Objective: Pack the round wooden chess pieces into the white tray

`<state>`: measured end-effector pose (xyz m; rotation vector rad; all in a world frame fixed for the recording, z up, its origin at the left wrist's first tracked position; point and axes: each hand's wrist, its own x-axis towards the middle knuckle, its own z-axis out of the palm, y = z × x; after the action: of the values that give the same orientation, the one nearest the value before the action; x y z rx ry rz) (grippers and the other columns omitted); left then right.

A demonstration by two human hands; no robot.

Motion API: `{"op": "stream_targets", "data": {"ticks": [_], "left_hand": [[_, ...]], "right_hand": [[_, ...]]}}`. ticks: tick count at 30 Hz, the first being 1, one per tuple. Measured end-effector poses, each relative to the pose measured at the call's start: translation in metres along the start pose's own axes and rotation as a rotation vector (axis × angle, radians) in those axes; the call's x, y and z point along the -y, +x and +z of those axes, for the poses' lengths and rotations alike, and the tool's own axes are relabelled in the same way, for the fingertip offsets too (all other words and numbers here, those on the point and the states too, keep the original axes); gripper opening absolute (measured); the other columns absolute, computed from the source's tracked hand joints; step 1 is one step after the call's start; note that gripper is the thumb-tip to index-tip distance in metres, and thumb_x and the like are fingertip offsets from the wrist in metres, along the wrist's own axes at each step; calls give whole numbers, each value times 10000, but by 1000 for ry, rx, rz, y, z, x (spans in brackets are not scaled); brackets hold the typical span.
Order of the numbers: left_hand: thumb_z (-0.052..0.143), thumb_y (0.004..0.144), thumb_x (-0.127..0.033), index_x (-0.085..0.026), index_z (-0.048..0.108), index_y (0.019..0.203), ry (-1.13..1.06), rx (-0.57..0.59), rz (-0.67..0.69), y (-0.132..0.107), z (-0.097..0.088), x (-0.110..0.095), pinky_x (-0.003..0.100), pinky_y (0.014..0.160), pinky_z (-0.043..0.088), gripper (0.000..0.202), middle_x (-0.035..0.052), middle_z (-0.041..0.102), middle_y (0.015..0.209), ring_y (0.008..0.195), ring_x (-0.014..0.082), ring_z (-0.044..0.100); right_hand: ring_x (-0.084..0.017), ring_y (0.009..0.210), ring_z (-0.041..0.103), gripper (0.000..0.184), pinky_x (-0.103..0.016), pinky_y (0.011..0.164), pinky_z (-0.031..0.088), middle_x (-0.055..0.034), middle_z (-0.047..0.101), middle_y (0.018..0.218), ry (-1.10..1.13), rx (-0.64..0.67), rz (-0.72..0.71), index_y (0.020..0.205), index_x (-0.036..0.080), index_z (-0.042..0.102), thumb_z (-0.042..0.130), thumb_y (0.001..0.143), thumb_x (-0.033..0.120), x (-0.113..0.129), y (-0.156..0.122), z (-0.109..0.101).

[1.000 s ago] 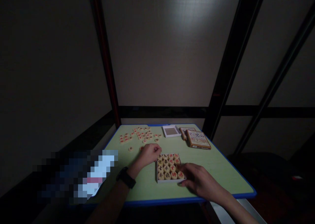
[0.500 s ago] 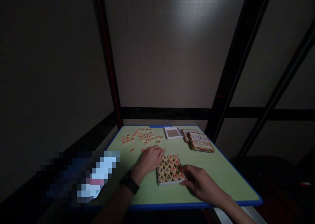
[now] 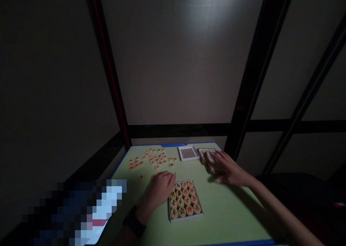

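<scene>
A shallow white box [image 3: 186,217] stands on the table, filled with rows of round xiangqi pieces [image 3: 187,201] marked in red and black. My left hand [image 3: 162,186] rests at its upper left corner, fingers curled under, and whatever may be inside them is hidden. Farther right, my right hand [image 3: 231,169] reaches over the nearer printed box lid [image 3: 213,165] with fingers apart. Its fingertips are over the lid's top, while the thumb hangs below the right front side; I cannot tell whether they touch it.
Loose xiangqi pieces [image 3: 156,159] lie scattered at the back left of the green table [image 3: 224,210]. A white tray [image 3: 188,153] sits at the back, beside another printed lid [image 3: 203,153]. A blurred bright screen [image 3: 104,206] is at the left edge.
My right hand has left the filled box's right side and moved up and right to the printed lids. My left hand stays beside the box. The view has shifted slightly.
</scene>
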<state>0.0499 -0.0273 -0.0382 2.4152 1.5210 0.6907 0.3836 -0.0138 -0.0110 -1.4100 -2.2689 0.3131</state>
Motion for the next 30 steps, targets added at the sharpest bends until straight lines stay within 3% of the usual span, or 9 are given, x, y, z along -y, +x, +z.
{"op": "stream_targets", "data": {"ticks": [4,8,12,15,19,22,25,27,30], "left_hand": [[287,986,-317,-187,693,840,-17,46,-19,0,-3,1,375,906,470,450,118,727,914,924,243,660],[315,973,-381,-215,702,953,-191,33,-62,-15,-1,7,369,983,461,422,95,734,1016,1013,235,646],[320,974,-461,-251,698,1084,-333,-2,-170,-34,4,16,324,928,508,446,64,743,999,984,211,657],[302,977,-474,-240,672,1199,-350,-8,-173,-41,5,15,340,933,518,491,72,748,944,974,213,664],[245,992,-487,-203,656,1212,-425,-12,-265,-40,-4,3,345,951,521,546,111,725,1115,1035,212,660],[234,1000,-463,-214,683,1111,-422,-35,-293,-40,-5,1,333,922,535,526,104,722,1128,1020,206,664],[275,992,-393,-227,684,1087,-320,-68,-228,-42,2,7,322,931,527,451,96,721,1121,1046,204,651],[312,982,-369,-218,680,1077,-262,-61,-193,-43,7,10,330,950,514,409,98,715,1115,1050,209,640],[331,984,-364,-212,673,1037,-251,-31,-197,-43,10,6,327,945,511,377,86,708,1081,1014,200,638]], "right_hand": [[-531,1432,185,1194,-706,1090,183,-241,269,1579,-174,251,169,1522,223,366,890,474,451,-46,30,-13],[-457,1337,400,1116,-601,1089,305,-228,420,1480,-114,225,73,1514,198,382,867,533,419,-48,30,-15],[-379,1309,451,998,-548,1094,353,-180,437,1456,67,184,-96,1548,217,314,777,703,480,1,21,-15],[-392,1341,424,1058,-521,1102,361,-198,401,1487,65,340,-243,1555,215,305,799,676,536,58,21,-1],[-451,1380,369,1057,-552,1097,347,-244,353,1528,-24,453,-393,1524,205,376,789,643,618,114,32,25],[-439,1278,496,958,-530,1033,412,-250,480,1433,-70,479,-451,1446,182,487,773,652,635,128,42,35],[-372,1116,613,841,-460,949,473,-193,632,1238,-54,486,-498,1346,188,577,752,665,648,129,43,37],[-371,1096,618,850,-469,949,470,-183,648,1210,-43,477,-511,1327,195,591,744,649,683,129,36,39],[-441,1227,532,959,-574,1033,394,-234,560,1365,-50,455,-492,1401,201,540,735,628,732,126,20,45]]}}
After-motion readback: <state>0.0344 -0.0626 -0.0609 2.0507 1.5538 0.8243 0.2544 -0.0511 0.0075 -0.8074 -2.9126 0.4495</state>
